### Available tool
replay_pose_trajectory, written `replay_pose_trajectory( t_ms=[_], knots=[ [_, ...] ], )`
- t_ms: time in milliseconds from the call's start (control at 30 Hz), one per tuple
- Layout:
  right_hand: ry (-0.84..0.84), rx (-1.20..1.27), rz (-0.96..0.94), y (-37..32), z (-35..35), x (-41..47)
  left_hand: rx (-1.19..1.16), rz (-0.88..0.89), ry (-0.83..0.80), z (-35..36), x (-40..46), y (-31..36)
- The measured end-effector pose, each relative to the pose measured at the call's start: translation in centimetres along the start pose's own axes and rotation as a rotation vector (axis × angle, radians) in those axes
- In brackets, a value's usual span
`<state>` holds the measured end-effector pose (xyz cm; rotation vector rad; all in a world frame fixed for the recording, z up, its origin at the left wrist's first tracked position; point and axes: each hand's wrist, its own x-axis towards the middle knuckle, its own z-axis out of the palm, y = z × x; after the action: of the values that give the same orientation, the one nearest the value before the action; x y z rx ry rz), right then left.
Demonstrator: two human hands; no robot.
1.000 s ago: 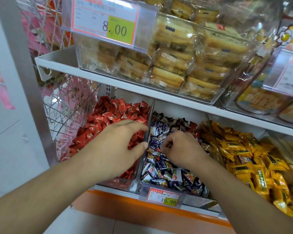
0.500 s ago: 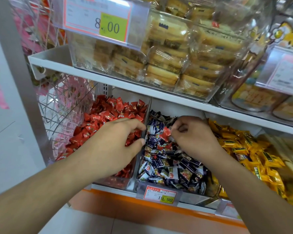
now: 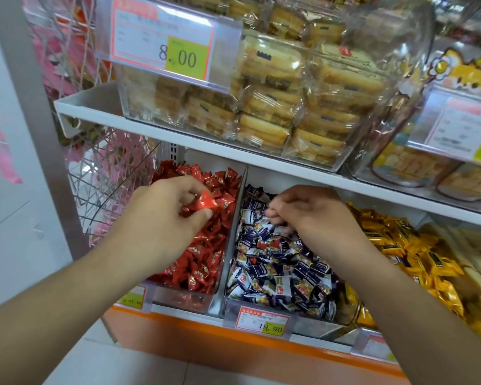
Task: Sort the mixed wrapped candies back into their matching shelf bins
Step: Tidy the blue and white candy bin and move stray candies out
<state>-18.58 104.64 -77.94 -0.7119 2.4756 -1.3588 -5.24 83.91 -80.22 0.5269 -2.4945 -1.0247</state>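
The left hand [image 3: 161, 218] pinches a red wrapped candy [image 3: 204, 203] between thumb and curled fingers, held just above the heap in the red candy bin [image 3: 203, 245] at the left end of the lower shelf [image 3: 289, 168]. To finish this step well, I judge it enough to lower the piece a little and part the fingers over the middle of the red pile, away from the metal divider [image 3: 231, 240], so it cannot slide across into the next compartment.

The right hand [image 3: 311, 215] is over the back of the blue-and-white candy bin [image 3: 278, 273], fingers curled as if picking; whether they clamp a wrapper I cannot tell (the tips are blurred). A few red wrappers [image 3: 274, 243] show among the blue pieces near the bin's middle, likely the next strays. Pick one at a time by a crimped end, since the glossy wrappers look slippery.
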Motion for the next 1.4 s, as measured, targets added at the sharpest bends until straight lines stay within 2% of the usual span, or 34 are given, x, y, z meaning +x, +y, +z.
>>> replay_pose_trajectory(
  t_ms=[67,100,233,367,533,633,767,1133,1400],
  knots=[
    [0.022,-0.26,-0.043,2.0,-0.3,0.5,0.206,0.033,-0.038,0.0,-0.1,-0.5],
    [0.002,-0.367,-0.056,2.9,-0.2,0.7,0.237,0.064,-0.058,0.1,-0.2,-0.4],
    [-0.135,-0.63,-0.031,4.5,0.5,1.1,0.187,0.184,-0.138,1.3,-0.8,0.8],
    [-0.188,-0.665,0.032,4.4,0.4,1.5,0.162,0.242,-0.251,2.9,-1.4,1.3],
    [-0.265,-0.562,0.1,4.6,-0.5,2.0,0.143,0.247,-0.264,3.1,-1.1,0.8],
    [-0.149,-0.444,0.117,4.6,-0.9,2.1,0.139,0.254,-0.265,3.1,-1.2,0.7],
    [-0.021,-0.589,0.009,5.2,0.2,2.4,0.127,0.266,-0.261,3.2,-1.3,0.8],
    [-0.195,-0.742,0.075,5.0,0.4,2.9,0.149,0.254,-0.274,3.1,-1.3,0.9],
    [-0.112,-0.747,0.026,5.3,0.8,3.0,0.15,0.248,-0.289,2.9,-1.3,1.0]
  ],
)
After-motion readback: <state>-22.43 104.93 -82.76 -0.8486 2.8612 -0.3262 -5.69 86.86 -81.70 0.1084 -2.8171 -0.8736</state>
